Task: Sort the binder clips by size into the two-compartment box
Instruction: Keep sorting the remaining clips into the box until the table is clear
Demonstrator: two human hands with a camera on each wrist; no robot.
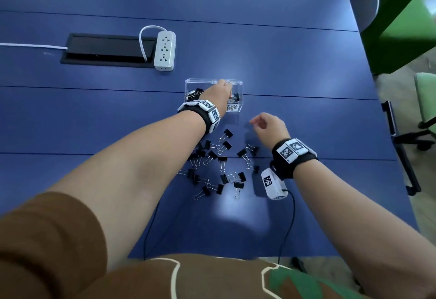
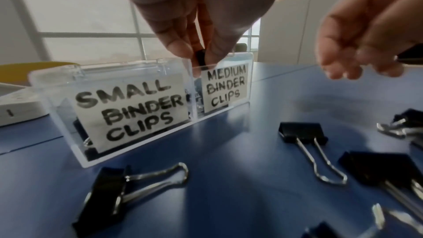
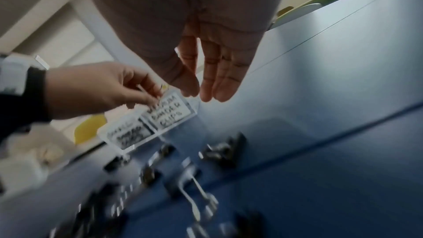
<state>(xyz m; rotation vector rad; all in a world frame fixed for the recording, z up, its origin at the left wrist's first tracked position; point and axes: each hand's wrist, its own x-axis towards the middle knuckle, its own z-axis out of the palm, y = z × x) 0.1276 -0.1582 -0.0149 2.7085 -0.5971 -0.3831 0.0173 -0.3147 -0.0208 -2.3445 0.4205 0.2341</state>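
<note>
A clear two-compartment box (image 1: 200, 81) stands on the blue table, labelled SMALL BINDER CLIPS on its left half and MEDIUM BINDER CLIPS on its right half (image 2: 226, 86). Both halves hold black clips. My left hand (image 1: 225, 85) hovers over the box and pinches a black binder clip (image 2: 201, 59) just above the medium side, close to the divider. Its size I cannot tell. My right hand (image 1: 259, 121) floats to the right of the box; its fingers (image 3: 215, 79) are nearly straight and hold nothing. Several loose black clips (image 1: 221, 159) lie scattered in front of the box.
A white power strip (image 1: 165, 50) lies by a black cable hatch (image 1: 106, 50) at the far left. The table's right edge (image 1: 387, 133) runs close to office chairs (image 1: 424, 100). Thin black cables (image 1: 292, 216) trail from my wrists toward the near edge.
</note>
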